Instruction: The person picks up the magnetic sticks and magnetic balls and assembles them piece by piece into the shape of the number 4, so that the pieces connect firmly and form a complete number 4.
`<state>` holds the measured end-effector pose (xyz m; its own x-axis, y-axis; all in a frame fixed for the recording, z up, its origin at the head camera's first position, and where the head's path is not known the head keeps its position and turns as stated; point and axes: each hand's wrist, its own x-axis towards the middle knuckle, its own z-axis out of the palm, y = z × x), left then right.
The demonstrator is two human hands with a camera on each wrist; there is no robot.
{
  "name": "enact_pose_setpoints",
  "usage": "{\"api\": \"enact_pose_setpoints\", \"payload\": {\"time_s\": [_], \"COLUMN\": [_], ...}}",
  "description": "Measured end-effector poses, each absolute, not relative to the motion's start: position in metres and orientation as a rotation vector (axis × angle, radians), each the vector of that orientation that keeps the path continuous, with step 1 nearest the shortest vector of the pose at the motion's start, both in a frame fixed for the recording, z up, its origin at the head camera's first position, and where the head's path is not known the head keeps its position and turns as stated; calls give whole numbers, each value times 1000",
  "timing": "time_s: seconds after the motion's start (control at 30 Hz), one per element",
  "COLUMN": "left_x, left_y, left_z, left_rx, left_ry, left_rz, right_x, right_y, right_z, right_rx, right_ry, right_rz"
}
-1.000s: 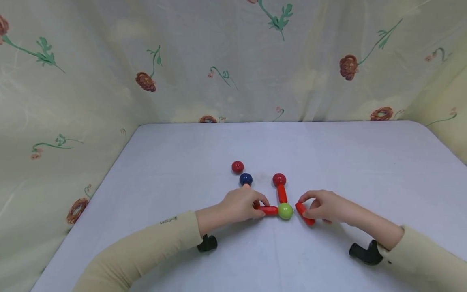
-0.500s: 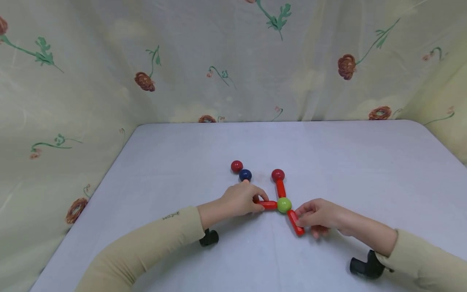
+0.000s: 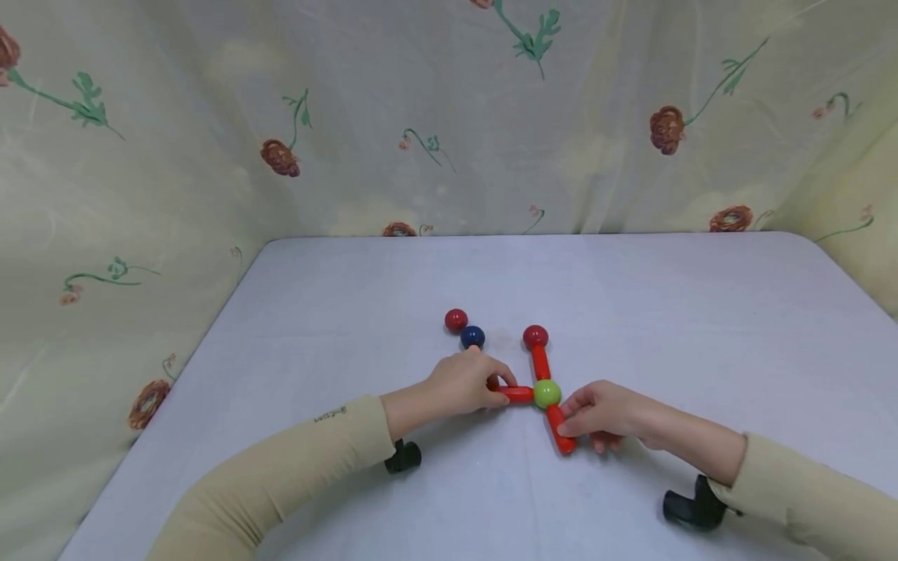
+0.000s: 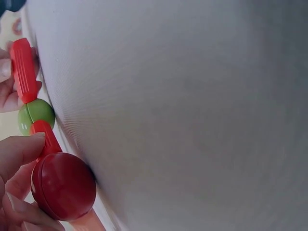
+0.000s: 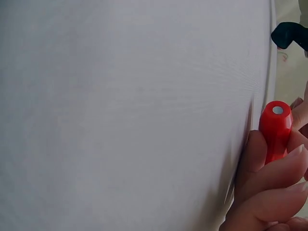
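My left hand [image 3: 463, 383] pinches a red rod [image 3: 517, 395] whose far end joins a green ball [image 3: 547, 394]. In the left wrist view a dark red ball [image 4: 67, 185] sits at that rod's near end, by my fingers; the head view hides it. Between thumb and fingers, my right hand [image 3: 603, 413] holds another red rod [image 3: 561, 436], its upper end against the green ball. A round silver disc shows on this rod's free end [image 5: 277, 110]. Away from me, a third red rod [image 3: 541, 363] links the green ball to a red ball [image 3: 535, 336].
A blue ball [image 3: 473, 336] lies beyond my left hand, with a salmon piece partly hidden beneath the hand. Close behind it is a red ball [image 3: 456, 320]. Everything lies on a white-covered table [image 3: 365, 288], backed by a flowered curtain [image 3: 491, 171].
My right hand has brought its red rod from apart on the right to the green ball, then swung it slightly left. The joined pieces shifted a little away from me.
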<state>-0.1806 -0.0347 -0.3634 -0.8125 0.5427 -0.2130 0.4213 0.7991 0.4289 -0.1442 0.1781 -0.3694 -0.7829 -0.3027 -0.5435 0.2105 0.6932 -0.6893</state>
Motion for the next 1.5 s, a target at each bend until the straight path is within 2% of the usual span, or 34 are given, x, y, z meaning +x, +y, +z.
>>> {"api": "enact_pose_setpoints", "payload": {"time_s": [1.5], "left_x": [-181], "left_y": [-32], "left_z": [-363], "left_rx": [762], "left_ry": [2685], "left_rz": [461], "right_x": [-159], "right_y": [173], "right_z": [-366], "right_rx": [-111], "right_ry": [2287], "right_rz": [-866]}}
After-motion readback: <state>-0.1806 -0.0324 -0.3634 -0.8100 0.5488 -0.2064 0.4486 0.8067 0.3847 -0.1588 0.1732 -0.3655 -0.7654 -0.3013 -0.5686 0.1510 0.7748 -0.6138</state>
